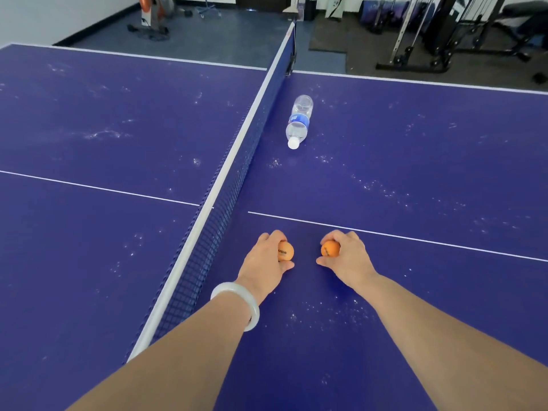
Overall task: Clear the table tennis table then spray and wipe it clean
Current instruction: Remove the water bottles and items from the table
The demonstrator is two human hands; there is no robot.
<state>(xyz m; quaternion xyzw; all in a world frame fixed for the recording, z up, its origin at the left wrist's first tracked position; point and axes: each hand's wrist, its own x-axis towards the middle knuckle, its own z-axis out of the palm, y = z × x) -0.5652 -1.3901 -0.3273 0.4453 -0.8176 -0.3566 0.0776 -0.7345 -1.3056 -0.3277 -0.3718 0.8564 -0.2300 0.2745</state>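
Reaching in from the near edge over the right half of the blue table (415,173), both bare forearms, a pale bangle (237,304) circling the left wrist. Curling round an orange ball (286,251) just right of the net (225,203), the left hand (265,262), fingers behind and thumb beneath. Gripping a second orange ball (329,248) the same way, the right hand (350,256), the two balls facing each other and a little apart, near the white centre line. Apparently gathering loose balls first, one per hand, so as to free the surface for spraying. Whether the balls are resting on the table or already lifting off it cannot be told.

Lying on its side farther off, just beside the net, a clear plastic bottle (299,121) with a blue label, white cap pointing near; waiting to be cleared too, by the look of it. Speckling both halves, whitish dust and smears.

Showing nowhere in view, spray bottle and cloth. Cut off by the frame, the table's left and right ends. Blurring beyond the far edge, gym equipment (444,31) on dark flooring.
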